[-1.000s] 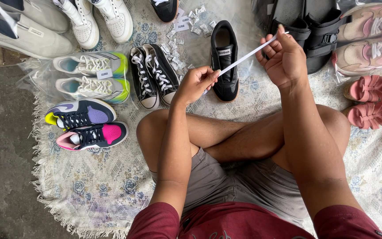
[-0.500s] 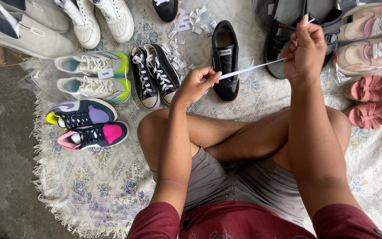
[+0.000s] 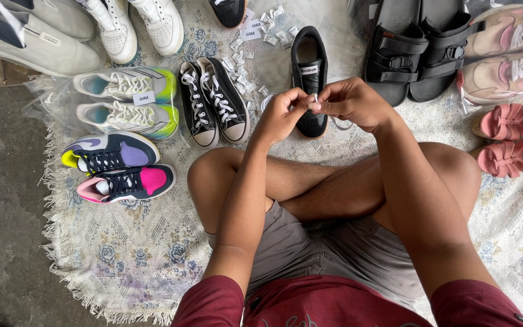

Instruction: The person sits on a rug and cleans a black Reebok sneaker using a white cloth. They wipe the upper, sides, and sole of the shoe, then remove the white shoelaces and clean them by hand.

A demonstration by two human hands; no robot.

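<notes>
My left hand [image 3: 282,115] and right hand [image 3: 349,103] meet just above the black shoe [image 3: 309,79] that lies on the pale rug [image 3: 152,242] in front of my crossed legs. The fingertips of both hands are pressed together, pinching a white shoelace [image 3: 314,104] between them; only a small bit of it shows, so I cannot tell how it runs from there. Left of the black shoe sit 2 black canvas sneakers [image 3: 213,103] with white laces, and small white paper packets [image 3: 255,36] are scattered near them. A pair of black sandals [image 3: 416,51] lies to the right, with pink sandals [image 3: 513,139] further out.
</notes>
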